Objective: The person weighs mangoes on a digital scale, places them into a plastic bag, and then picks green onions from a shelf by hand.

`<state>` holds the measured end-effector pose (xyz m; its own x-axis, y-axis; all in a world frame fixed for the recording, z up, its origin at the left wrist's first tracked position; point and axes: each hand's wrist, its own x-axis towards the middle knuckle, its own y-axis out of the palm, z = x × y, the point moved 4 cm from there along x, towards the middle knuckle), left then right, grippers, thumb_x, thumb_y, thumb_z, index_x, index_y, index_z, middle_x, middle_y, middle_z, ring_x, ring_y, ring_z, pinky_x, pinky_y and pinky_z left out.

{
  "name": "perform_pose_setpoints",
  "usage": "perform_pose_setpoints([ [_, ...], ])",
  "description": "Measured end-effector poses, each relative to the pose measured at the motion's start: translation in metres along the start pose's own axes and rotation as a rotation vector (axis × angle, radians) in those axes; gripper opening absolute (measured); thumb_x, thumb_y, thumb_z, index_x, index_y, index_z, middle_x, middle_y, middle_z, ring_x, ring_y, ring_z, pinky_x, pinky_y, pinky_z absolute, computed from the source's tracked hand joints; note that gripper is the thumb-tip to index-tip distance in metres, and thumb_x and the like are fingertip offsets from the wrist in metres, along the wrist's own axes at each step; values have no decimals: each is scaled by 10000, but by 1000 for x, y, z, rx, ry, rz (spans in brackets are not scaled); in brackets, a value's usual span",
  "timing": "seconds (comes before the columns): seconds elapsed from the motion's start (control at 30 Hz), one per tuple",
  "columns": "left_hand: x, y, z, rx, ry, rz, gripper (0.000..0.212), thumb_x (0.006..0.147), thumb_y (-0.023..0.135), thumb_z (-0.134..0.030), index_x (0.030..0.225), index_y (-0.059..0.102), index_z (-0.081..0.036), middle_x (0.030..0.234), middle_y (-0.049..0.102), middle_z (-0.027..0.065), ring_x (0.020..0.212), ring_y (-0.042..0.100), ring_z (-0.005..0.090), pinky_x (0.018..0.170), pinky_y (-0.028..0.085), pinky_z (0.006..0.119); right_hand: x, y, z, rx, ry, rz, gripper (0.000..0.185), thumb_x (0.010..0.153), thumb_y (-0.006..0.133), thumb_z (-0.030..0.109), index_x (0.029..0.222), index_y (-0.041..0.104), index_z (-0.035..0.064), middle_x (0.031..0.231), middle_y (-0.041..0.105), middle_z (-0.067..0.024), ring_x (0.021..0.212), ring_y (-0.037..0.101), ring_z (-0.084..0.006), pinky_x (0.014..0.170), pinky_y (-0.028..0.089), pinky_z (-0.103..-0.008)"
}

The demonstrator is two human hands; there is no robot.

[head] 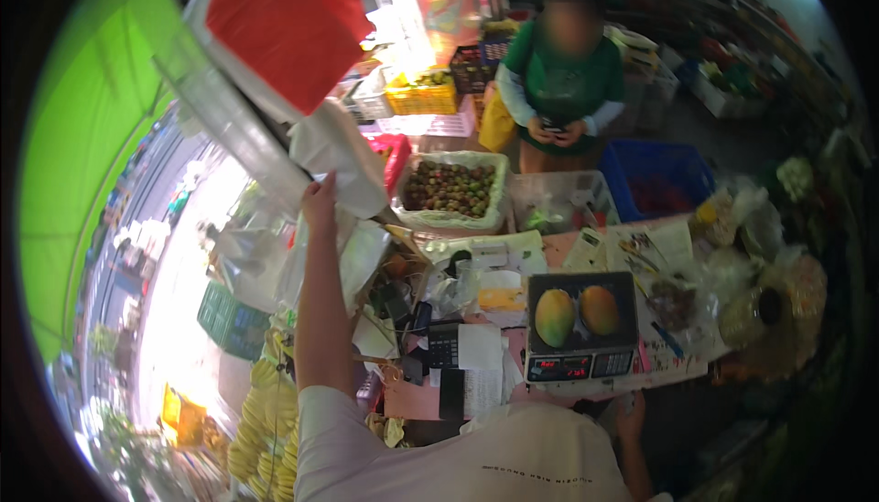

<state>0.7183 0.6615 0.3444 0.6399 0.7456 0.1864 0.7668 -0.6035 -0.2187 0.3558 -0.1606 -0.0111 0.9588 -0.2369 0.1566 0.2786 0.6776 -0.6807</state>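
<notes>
My left hand (319,203) is raised at the end of an outstretched arm. Its fingers close on the lower edge of a white plastic bag (340,155), which hangs below a red plastic bag (285,28). Down by the table's front edge is my right hand (628,416), partly in shadow. Something pale shows beside its fingers, too dim to make out. Before me a digital scale (580,358) with a lit red display carries two mangoes, a greener one (555,316) on the left and an orange one (599,310) on the right.
A calculator (443,345) and papers (481,347) lie left of the scale. Beyond the table stand a lined crate of small round fruit (450,189), a blue crate (656,175) and a person in green (566,90) holding a phone. Bananas (261,426) hang at lower left.
</notes>
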Motion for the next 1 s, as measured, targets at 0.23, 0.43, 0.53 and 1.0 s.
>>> perform_pose_setpoints([
  [0.23, -62, -2, -33, 395, 404, -450, 596, 1055, 532, -421, 782, 654, 94, 710, 662, 236, 621, 577, 353, 670, 475, 480, 7, -25, 28, -89, 261, 54, 490, 947, 669, 177, 1382, 559, -20, 1448, 532, -255, 1320, 537, -405, 1107, 433, -429],
  [0.43, -111, 33, -63, 454, 421, -346, 641, 1087, 371, -432, 955, 664, 123, 966, 677, 342, 890, 613, 522, 826, 455, 566, 5, -25, 37, 32, 261, -5, 374, 972, 641, 150, 1314, 615, 0, 1434, 536, -232, 1095, 643, -347, 1003, 495, -399],
  [0.53, -132, 38, -60, 605, 442, -262, 639, 1086, 343, -420, 1122, 670, 127, 1111, 668, 353, 1040, 625, 519, 926, 472, 557, 8, -21, 42, 153, 303, -55, 367, 983, 649, 178, 1304, 623, 5, 1428, 541, -215, 1045, 663, -303, 917, 537, -373],
  [1.0, -547, 142, -21, 160, 798, 1552, 212, 764, 665, -37, 977, 662, -41, 913, 666, 182, 828, 656, 410, 682, 540, 427, 132, -103, 299, 501, -460, 272, 481, 906, 752, 277, 1312, 632, 48, 1251, 643, -148, 1165, 623, -317, 981, 493, -423],
])
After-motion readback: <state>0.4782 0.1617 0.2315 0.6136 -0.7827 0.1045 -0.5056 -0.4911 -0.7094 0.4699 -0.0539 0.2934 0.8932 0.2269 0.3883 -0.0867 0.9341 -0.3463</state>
